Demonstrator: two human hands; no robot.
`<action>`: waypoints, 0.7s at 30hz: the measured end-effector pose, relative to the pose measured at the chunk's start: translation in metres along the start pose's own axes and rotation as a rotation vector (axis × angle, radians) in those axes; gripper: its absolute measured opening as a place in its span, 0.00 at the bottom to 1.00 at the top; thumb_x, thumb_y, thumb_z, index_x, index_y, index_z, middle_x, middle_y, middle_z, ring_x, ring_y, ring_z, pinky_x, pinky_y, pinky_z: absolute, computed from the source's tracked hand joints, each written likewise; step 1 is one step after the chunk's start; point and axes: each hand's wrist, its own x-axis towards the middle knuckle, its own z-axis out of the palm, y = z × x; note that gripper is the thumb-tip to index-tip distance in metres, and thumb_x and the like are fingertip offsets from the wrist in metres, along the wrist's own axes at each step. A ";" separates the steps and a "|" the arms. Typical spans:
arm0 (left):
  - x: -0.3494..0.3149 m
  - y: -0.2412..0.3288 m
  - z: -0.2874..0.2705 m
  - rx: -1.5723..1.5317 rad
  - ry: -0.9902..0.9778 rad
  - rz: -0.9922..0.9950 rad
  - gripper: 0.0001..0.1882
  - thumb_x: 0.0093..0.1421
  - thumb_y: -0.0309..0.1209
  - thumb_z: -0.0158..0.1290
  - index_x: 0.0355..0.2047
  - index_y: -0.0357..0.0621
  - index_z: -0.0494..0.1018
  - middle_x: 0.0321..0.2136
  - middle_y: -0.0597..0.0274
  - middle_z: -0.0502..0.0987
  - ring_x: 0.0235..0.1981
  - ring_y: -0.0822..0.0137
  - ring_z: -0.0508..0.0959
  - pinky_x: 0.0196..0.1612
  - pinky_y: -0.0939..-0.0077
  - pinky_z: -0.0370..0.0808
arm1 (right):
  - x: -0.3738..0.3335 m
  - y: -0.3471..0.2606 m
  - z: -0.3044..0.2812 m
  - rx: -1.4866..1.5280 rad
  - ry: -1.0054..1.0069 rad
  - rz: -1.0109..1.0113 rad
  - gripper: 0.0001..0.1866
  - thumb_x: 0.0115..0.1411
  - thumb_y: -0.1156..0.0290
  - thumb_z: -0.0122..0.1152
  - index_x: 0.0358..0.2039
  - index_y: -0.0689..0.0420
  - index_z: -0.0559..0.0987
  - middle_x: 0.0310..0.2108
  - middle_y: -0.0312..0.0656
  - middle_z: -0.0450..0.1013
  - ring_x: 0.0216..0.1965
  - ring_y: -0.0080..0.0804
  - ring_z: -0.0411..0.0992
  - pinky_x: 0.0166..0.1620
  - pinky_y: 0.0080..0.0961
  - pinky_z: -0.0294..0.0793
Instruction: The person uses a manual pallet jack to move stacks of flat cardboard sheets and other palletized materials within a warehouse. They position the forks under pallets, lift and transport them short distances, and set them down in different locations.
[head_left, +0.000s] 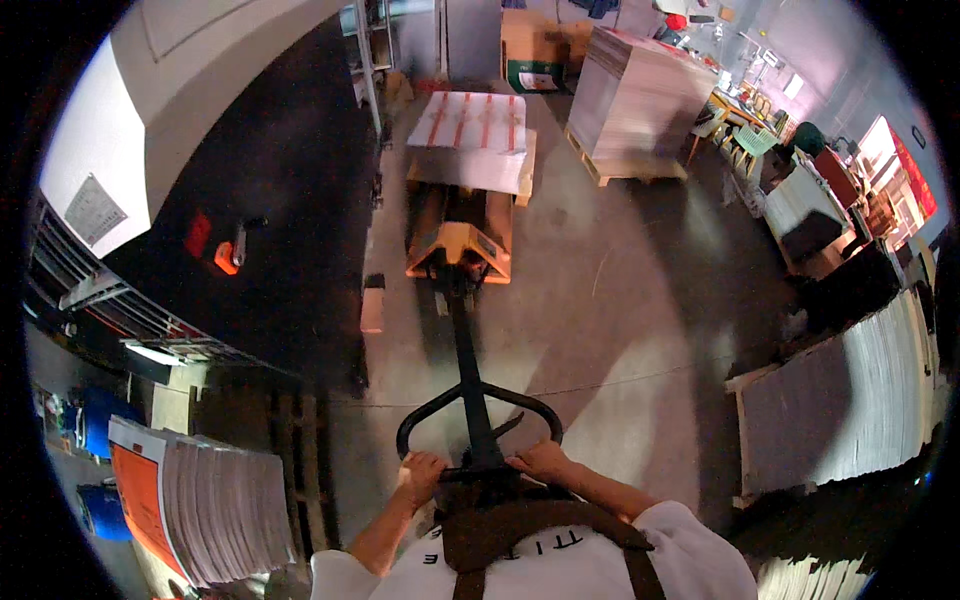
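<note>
Both of my hands grip the black loop handle (pixel 406 432) of a pallet jack. My left hand (pixel 424 473) is closed round the lower left of the loop, and my right hand (pixel 541 461) is closed round the lower right, near a small black lever (pixel 511 424). From the handle a dark shaft (pixel 467 345) runs away from me to the orange-yellow body (pixel 462 243) of the jack. Beyond the body, a low white stack with orange-red stripes (pixel 470 122) rests on a wooden pallet over the forks, which are partly hidden.
A tall stack of sheets (pixel 640 100) stands on a pallet at the far right. Nearer right is another large sheet stack (pixel 830 400). At the near left sits a stack with an orange cover (pixel 205 505). A white machine (pixel 100 150) and railing (pixel 150 315) flank the left.
</note>
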 end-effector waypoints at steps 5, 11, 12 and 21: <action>0.090 -0.021 -0.089 0.082 0.372 -0.033 0.14 0.36 0.25 0.61 0.26 0.47 0.72 0.25 0.55 0.72 0.30 0.51 0.73 0.33 0.56 0.68 | 0.050 -0.027 -0.148 -0.090 0.295 0.011 0.28 0.64 0.43 0.40 0.32 0.54 0.79 0.26 0.49 0.76 0.31 0.52 0.75 0.36 0.48 0.72; 0.044 0.003 -0.040 0.052 0.311 -0.042 0.11 0.39 0.24 0.61 0.25 0.47 0.72 0.24 0.59 0.72 0.30 0.54 0.72 0.36 0.57 0.67 | 0.009 -0.016 -0.067 -0.071 0.303 -0.022 0.27 0.63 0.45 0.44 0.27 0.57 0.78 0.22 0.50 0.74 0.26 0.53 0.74 0.32 0.48 0.72; 0.020 0.019 -0.020 0.091 0.390 0.001 0.13 0.39 0.24 0.61 0.27 0.48 0.72 0.25 0.59 0.72 0.32 0.54 0.72 0.38 0.56 0.66 | -0.001 -0.007 -0.025 -0.037 0.228 0.004 0.26 0.64 0.45 0.44 0.29 0.56 0.78 0.25 0.49 0.75 0.31 0.52 0.74 0.36 0.49 0.71; 0.058 -0.007 -0.094 0.052 0.284 0.030 0.20 0.37 0.20 0.59 0.34 0.47 0.71 0.30 0.56 0.73 0.36 0.50 0.73 0.39 0.59 0.69 | 0.012 -0.022 -0.121 -0.058 0.244 -0.247 0.25 0.61 0.44 0.49 0.31 0.56 0.76 0.25 0.49 0.74 0.30 0.52 0.74 0.33 0.45 0.72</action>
